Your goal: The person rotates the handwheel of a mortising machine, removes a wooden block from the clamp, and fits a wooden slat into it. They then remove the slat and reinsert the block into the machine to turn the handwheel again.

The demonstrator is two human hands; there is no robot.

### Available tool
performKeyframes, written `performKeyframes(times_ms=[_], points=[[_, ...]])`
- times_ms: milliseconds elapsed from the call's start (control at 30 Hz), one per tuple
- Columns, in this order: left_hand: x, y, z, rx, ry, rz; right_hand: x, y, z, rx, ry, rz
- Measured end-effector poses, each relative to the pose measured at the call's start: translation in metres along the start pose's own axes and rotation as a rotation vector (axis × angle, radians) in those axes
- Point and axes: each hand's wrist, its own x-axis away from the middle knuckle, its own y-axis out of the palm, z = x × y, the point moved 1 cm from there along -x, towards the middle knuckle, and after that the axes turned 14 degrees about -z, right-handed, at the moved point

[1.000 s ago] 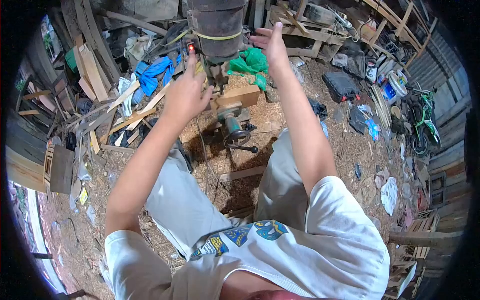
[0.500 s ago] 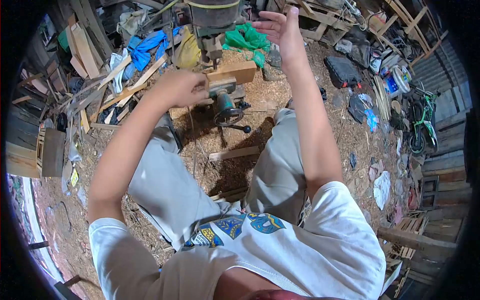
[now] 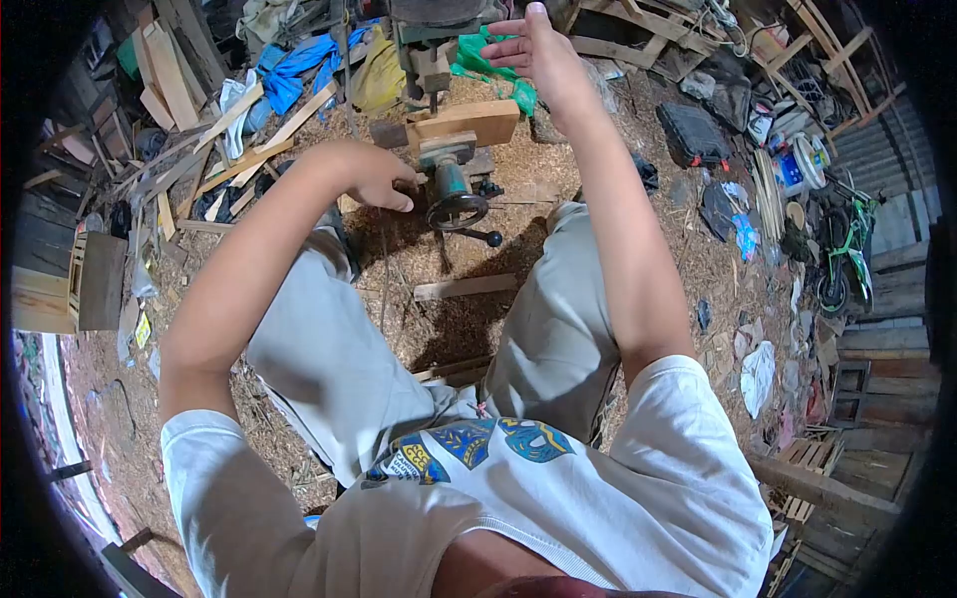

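Observation:
My left hand point(image 3: 377, 181) is beside the machine's vise point(image 3: 449, 157), just left of its black handwheel point(image 3: 458, 210). Its fingers are loosely bent, with the thumb apart and nothing visible held in them. A wooden block point(image 3: 467, 124) lies across the vise, under the drill-like spindle point(image 3: 433, 100). Up at the right of the machine head point(image 3: 439, 12), my right hand point(image 3: 546, 66) is raised with fingers stretched out and holds nothing. A black-knobbed lever point(image 3: 488, 238) sticks out below the handwheel.
Sawdust covers the ground, where a wood strip point(image 3: 466, 288) lies between my legs. Scrap boards point(image 3: 244, 164) and a blue tarp point(image 3: 289, 80) are at the left. A black tool case point(image 3: 693, 135) and a green small bike point(image 3: 847, 249) stand at the right.
My left hand has come down and back from the wooden block, showing more of the vise. The right hand has shifted slightly left in view, still raised and open.

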Motion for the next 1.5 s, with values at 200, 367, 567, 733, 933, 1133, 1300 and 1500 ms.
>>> performKeyframes(times_ms=[200,367,567,733,933,1133,1300,1500], points=[[-0.004,-0.001,-0.002,0.005,-0.013,-0.068,0.009,0.012,-0.011,0.031,0.037,-0.033],[-0.004,0.001,-0.007,0.008,0.002,-0.069,0.016,0.020,-0.018,0.102,0.095,-0.063],[-0.004,0.004,-0.014,0.001,-0.072,-0.047,0.015,0.026,-0.002,0.191,0.079,-0.087],[-0.008,0.001,-0.017,-0.071,-0.195,-0.072,0.018,0.041,0.006,0.220,0.130,-0.103],[-0.035,0.006,-0.056,-0.060,-0.260,-0.097,0.024,0.062,0.018,0.409,0.201,-0.121],[-0.082,0.027,-0.102,-0.110,-0.278,-0.015,0.030,0.087,0.042,0.532,0.348,-0.180],[-0.100,0.024,-0.110,-0.057,-0.275,-0.099,0.053,0.130,0.077,0.769,0.426,0.023],[-0.076,0.021,-0.088,-0.069,-0.281,-0.032,0.092,0.165,0.129,0.870,0.383,0.128]])
